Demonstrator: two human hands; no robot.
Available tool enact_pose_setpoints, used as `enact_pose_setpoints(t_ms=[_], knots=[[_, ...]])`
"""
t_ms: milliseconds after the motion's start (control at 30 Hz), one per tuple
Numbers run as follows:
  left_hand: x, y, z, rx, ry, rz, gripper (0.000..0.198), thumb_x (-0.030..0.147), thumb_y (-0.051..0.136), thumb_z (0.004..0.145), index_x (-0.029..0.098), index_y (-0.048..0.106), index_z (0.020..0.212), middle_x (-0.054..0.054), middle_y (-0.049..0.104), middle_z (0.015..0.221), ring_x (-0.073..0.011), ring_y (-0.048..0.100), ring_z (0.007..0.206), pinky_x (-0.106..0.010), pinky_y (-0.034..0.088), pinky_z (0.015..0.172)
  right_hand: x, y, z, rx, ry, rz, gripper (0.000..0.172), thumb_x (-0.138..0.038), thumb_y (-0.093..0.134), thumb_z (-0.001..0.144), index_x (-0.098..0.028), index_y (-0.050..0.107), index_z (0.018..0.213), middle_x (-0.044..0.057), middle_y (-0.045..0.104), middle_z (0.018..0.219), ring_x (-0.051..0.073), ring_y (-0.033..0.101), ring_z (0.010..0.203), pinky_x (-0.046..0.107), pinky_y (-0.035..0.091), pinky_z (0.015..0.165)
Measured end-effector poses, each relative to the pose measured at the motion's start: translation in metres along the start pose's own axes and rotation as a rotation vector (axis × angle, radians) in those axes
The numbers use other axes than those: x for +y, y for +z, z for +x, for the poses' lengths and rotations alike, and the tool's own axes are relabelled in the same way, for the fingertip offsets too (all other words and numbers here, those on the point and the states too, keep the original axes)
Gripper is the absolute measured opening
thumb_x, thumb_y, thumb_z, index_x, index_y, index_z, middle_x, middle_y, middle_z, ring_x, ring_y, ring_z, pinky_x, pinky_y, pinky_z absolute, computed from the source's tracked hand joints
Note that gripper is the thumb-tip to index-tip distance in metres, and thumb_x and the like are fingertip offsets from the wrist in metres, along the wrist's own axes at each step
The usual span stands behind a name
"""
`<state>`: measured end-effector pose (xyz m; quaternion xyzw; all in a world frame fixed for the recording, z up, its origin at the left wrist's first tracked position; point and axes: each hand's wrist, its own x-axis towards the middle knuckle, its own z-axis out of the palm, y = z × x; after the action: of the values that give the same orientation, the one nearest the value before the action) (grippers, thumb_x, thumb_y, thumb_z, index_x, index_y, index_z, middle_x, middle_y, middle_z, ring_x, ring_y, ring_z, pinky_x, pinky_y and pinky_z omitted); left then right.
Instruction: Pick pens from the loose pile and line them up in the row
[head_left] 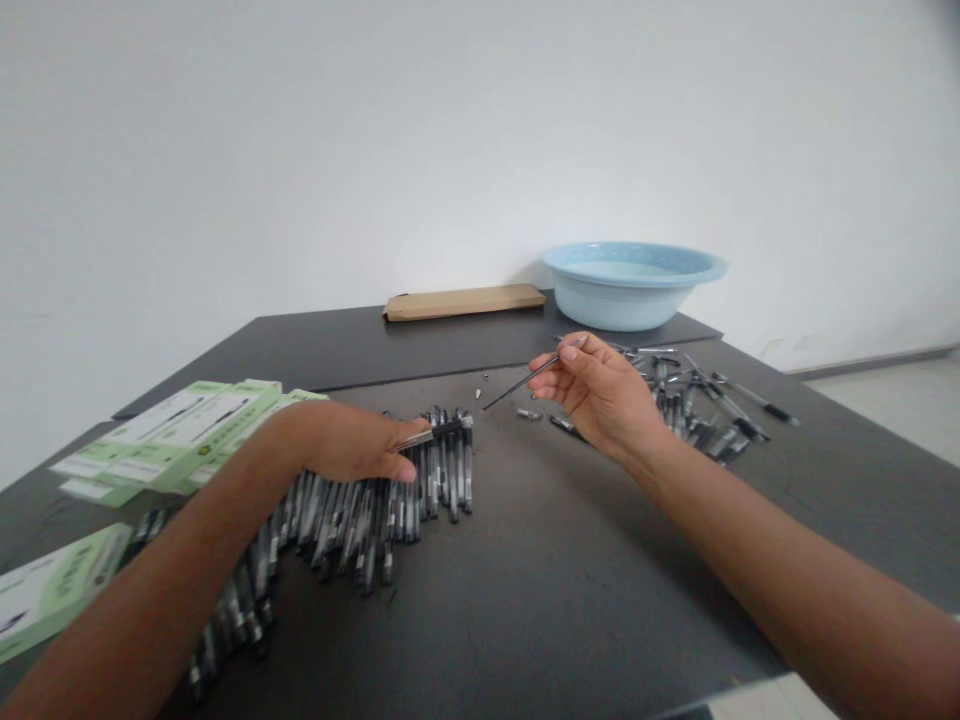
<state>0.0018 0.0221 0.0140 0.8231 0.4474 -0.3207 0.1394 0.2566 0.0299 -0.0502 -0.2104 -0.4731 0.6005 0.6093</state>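
My left hand is closed on a pen barrel with a black grip, its tip end pointing right. Under that hand lies a long row of pens, clear with dark parts, side by side on the dark table. Held up at the right of centre, my right hand pinches a thin dark pen refill that slants down to the left. Small loose pen parts lie below it. A scattered heap of pens and pen parts sits beyond my right wrist, partly hidden by it.
Green and white pen boxes are stacked at the left, with another green and white box nearer me. A light blue basin and a flat brown cardboard piece stand at the back of the table, near the wall.
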Motion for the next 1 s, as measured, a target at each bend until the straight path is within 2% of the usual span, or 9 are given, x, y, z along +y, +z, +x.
enact_pose_setpoints(t_ms=[333,700,1000], knots=[[-0.0008,0.0015,0.0016,0.007,0.01,0.007,0.072,0.047,0.033,0.091,0.004,0.015,0.145,-0.017,0.052,0.131,-0.0273,0.047,0.121,-0.029,0.039,0.091,0.0004,-0.0018,0.0007,0.014,-0.006,-0.017,0.023,-0.03,0.066,0.078,-0.021,0.045,0.077,0.001,0.07,0.075,0.014,0.067,0.062,0.024,0.054,0.057],[-0.0025,0.004,0.0035,0.043,0.002,0.034,0.067,0.044,0.036,0.091,0.006,0.02,0.145,-0.022,0.039,0.139,-0.0299,0.046,0.122,-0.036,0.038,0.096,0.0047,-0.0057,0.0026,0.027,-0.002,-0.023,0.023,-0.033,0.066,0.078,-0.02,0.047,0.075,0.001,0.069,0.071,0.013,0.065,0.057,0.023,0.053,0.054],[-0.0031,0.0024,0.0012,0.039,-0.016,0.038,0.069,0.047,0.034,0.091,0.007,0.02,0.145,-0.021,0.042,0.138,-0.0283,0.046,0.122,-0.034,0.038,0.095,0.0067,-0.0029,0.0016,-0.017,0.01,-0.015,0.021,-0.03,0.067,0.077,-0.019,0.049,0.077,0.002,0.069,0.075,0.013,0.066,0.06,0.024,0.053,0.057]])
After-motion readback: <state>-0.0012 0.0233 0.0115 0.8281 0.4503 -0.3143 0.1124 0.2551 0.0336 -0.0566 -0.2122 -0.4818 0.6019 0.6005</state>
